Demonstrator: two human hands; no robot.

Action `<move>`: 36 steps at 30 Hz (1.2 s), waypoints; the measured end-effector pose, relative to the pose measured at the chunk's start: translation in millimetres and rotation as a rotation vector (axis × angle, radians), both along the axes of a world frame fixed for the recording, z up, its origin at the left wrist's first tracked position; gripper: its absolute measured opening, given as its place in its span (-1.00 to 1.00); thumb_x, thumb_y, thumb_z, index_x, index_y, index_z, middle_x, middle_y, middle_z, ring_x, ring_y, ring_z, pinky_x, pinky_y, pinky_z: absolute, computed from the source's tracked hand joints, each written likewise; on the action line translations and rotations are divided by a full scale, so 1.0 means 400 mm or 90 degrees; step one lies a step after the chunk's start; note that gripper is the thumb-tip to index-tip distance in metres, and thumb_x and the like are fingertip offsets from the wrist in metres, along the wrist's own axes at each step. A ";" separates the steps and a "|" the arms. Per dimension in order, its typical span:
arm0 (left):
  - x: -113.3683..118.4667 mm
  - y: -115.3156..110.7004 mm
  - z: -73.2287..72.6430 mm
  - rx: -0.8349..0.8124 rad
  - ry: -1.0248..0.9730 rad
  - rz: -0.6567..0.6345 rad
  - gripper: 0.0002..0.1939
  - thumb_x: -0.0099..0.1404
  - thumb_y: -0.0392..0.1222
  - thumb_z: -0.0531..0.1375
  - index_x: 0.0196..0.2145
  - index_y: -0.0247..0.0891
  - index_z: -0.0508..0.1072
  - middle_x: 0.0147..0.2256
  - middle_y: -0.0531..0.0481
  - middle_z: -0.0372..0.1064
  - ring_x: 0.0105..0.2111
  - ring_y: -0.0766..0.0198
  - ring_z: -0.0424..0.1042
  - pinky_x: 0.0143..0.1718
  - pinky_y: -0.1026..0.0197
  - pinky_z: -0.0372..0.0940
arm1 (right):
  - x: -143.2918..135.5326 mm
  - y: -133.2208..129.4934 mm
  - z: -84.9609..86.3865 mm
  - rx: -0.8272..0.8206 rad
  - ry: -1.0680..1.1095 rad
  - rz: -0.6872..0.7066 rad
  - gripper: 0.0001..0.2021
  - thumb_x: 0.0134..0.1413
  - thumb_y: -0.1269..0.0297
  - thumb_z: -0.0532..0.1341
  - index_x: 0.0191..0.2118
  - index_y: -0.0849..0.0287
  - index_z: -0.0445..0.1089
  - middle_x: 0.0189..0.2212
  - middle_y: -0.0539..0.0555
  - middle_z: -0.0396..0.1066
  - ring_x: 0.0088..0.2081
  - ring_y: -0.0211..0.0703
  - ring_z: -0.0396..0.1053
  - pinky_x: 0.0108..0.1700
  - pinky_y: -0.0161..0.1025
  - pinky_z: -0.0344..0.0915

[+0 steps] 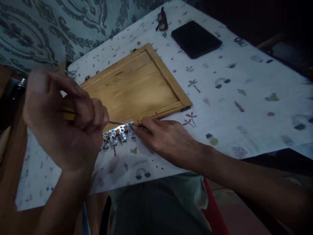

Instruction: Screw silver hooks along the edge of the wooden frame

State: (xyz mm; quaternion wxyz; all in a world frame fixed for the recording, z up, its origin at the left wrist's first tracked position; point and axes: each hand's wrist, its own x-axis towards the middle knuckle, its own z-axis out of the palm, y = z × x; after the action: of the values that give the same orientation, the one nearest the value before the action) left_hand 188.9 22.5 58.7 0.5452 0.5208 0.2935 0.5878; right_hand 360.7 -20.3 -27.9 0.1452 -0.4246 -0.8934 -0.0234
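My left hand [73,111] is closed around the yellow handle of a screwdriver [69,113], tilted low. Its thin shaft reaches to the right, and the tip meets a shiny metal rail with several hooks [121,129]. The rail lies along the near edge of a framed wooden board [129,86], its hooks hanging over that edge. At the rail's right end, my right hand [166,137] grips it with thumb and fingers against the board. My left hand hides the rail's left end and the board's near left corner.
A cloth with small printed pictures covers the table [207,130]. Beyond the board lie a black flat device [195,39] and a pair of dark-framed glasses [162,21]. Small dark holes [156,114] mark the board's near edge. A patterned wall [73,26] stands at the far left.
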 end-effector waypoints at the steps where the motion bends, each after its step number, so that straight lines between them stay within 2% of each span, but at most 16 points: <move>1: 0.001 -0.010 -0.005 0.000 0.003 -0.002 -0.75 0.52 -0.10 0.11 -0.35 -0.18 0.32 -0.67 0.22 0.09 -0.71 0.48 0.15 -0.64 0.35 0.11 | 0.000 0.000 -0.001 0.005 0.002 0.000 -0.62 0.23 0.52 0.17 0.15 0.35 0.35 -0.11 0.22 0.47 -0.27 -0.06 0.48 -0.43 -0.18 0.17; 3: -0.004 -0.020 -0.013 0.004 0.009 -0.003 -0.74 0.52 -0.01 0.10 -0.33 -0.14 0.33 -0.65 0.20 0.14 -0.64 0.40 0.28 -0.60 0.30 0.19 | -0.001 0.000 -0.004 0.016 0.010 -0.002 -0.62 0.21 0.53 0.19 0.14 0.35 0.35 -0.13 0.20 0.47 -0.27 -0.06 0.49 -0.43 -0.18 0.17; 5: -0.008 -0.017 -0.020 0.010 0.020 0.006 -0.73 0.52 0.01 0.09 -0.33 -0.12 0.34 -0.65 0.19 0.14 -0.62 0.37 0.31 -0.57 0.27 0.22 | -0.002 0.001 -0.006 0.031 0.020 -0.002 -0.61 0.18 0.56 0.20 0.13 0.35 0.35 -0.15 0.18 0.47 -0.28 -0.07 0.49 -0.43 -0.18 0.17; 8: 0.000 -0.002 -0.025 0.031 0.056 0.051 -0.69 0.55 -0.16 0.01 -0.38 -0.17 0.36 -0.68 0.20 0.04 -0.70 0.46 0.13 -0.61 0.29 0.12 | -0.002 0.002 -0.006 0.056 0.037 0.001 -0.64 0.18 0.57 0.17 0.10 0.35 0.36 -0.19 0.15 0.46 -0.31 -0.09 0.48 -0.44 -0.19 0.16; 10: 0.009 0.006 -0.024 0.048 0.088 0.095 -0.57 0.55 -0.32 -0.12 -0.43 -0.21 0.37 -0.70 0.19 -0.06 -0.75 0.49 -0.04 -0.67 0.30 0.02 | -0.001 0.002 -0.006 0.069 0.049 0.004 -0.66 0.19 0.56 0.14 0.08 0.35 0.37 -0.22 0.14 0.46 -0.33 -0.09 0.46 -0.45 -0.19 0.16; 12: 0.015 0.010 -0.022 0.047 0.109 0.134 -0.48 0.52 -0.40 -0.21 -0.47 -0.23 0.38 -0.71 0.16 -0.12 -0.75 0.47 -0.11 -0.70 0.26 -0.02 | 0.001 0.003 -0.007 0.076 0.057 0.009 -0.66 0.19 0.57 0.12 0.07 0.35 0.37 -0.25 0.13 0.45 -0.35 -0.11 0.44 -0.44 -0.19 0.17; 14: 0.015 0.010 -0.021 0.050 0.107 0.149 -0.50 0.52 -0.36 -0.16 -0.49 -0.23 0.39 -0.71 0.14 -0.11 -0.76 0.44 -0.11 -0.72 0.22 -0.04 | 0.001 0.003 -0.009 0.083 0.063 0.004 -0.65 0.18 0.58 0.12 0.08 0.35 0.37 -0.26 0.11 0.45 -0.37 -0.14 0.42 -0.43 -0.19 0.18; 19: -0.002 0.016 -0.031 0.030 0.105 0.166 -0.66 0.47 -0.20 0.12 -0.50 -0.21 0.41 -0.71 0.15 -0.04 -0.77 0.46 -0.10 -0.73 0.22 -0.01 | -0.001 0.003 -0.009 0.081 0.071 -0.012 -0.67 0.21 0.59 0.10 0.05 0.31 0.39 -0.25 0.08 0.49 -0.39 -0.22 0.38 -0.40 -0.24 0.19; 22: -0.016 0.024 -0.040 0.055 0.077 0.143 -0.72 0.41 -0.16 0.22 -0.48 -0.21 0.43 -0.71 0.18 0.00 -0.78 0.45 -0.09 -0.76 0.22 0.03 | -0.001 0.006 -0.002 0.071 0.086 -0.009 -0.70 0.26 0.58 0.07 0.02 0.29 0.41 -0.27 0.08 0.51 -0.39 -0.23 0.40 -0.40 -0.26 0.22; 26: -0.023 0.022 -0.036 0.029 0.084 0.134 -0.68 0.45 -0.08 0.19 -0.48 -0.18 0.44 -0.70 0.17 0.08 -0.79 0.43 -0.06 -0.75 0.20 0.08 | -0.001 0.008 0.006 0.064 0.074 -0.018 -0.69 0.27 0.58 0.04 0.02 0.26 0.41 -0.30 0.07 0.52 -0.39 -0.22 0.42 -0.44 -0.25 0.19; 30: -0.012 0.010 -0.018 -0.014 0.130 0.182 -0.59 0.46 -0.01 0.16 -0.54 -0.15 0.37 -0.73 0.15 0.00 -0.78 0.41 -0.08 -0.72 0.17 0.09 | -0.003 0.006 0.003 0.061 0.058 -0.019 -0.68 0.26 0.58 0.06 0.04 0.24 0.39 -0.29 0.08 0.53 -0.41 -0.22 0.41 -0.41 -0.26 0.20; 33: -0.003 0.006 -0.013 -0.049 0.136 0.227 -0.57 0.45 -0.04 0.17 -0.58 -0.15 0.33 -0.74 0.15 -0.05 -0.79 0.40 -0.10 -0.74 0.16 0.05 | -0.007 0.006 0.002 0.062 0.057 -0.026 -0.68 0.28 0.58 0.03 0.04 0.25 0.40 -0.31 0.07 0.52 -0.43 -0.22 0.39 -0.44 -0.26 0.14; 36: -0.004 0.003 -0.016 -0.053 0.120 0.245 -0.65 0.37 -0.14 0.25 -0.58 -0.15 0.33 -0.74 0.16 -0.01 -0.79 0.39 -0.08 -0.75 0.16 0.04 | -0.008 0.006 0.004 0.063 0.059 -0.029 -0.67 0.28 0.59 0.02 0.03 0.25 0.41 -0.31 0.07 0.52 -0.42 -0.22 0.39 -0.44 -0.25 0.14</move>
State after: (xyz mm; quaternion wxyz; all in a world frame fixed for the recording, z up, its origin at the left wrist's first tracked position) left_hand 187.2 23.5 52.3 0.4142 0.4850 0.4608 0.6171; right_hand 357.5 -17.8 -26.4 0.2065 -0.4376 -0.8736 -0.0511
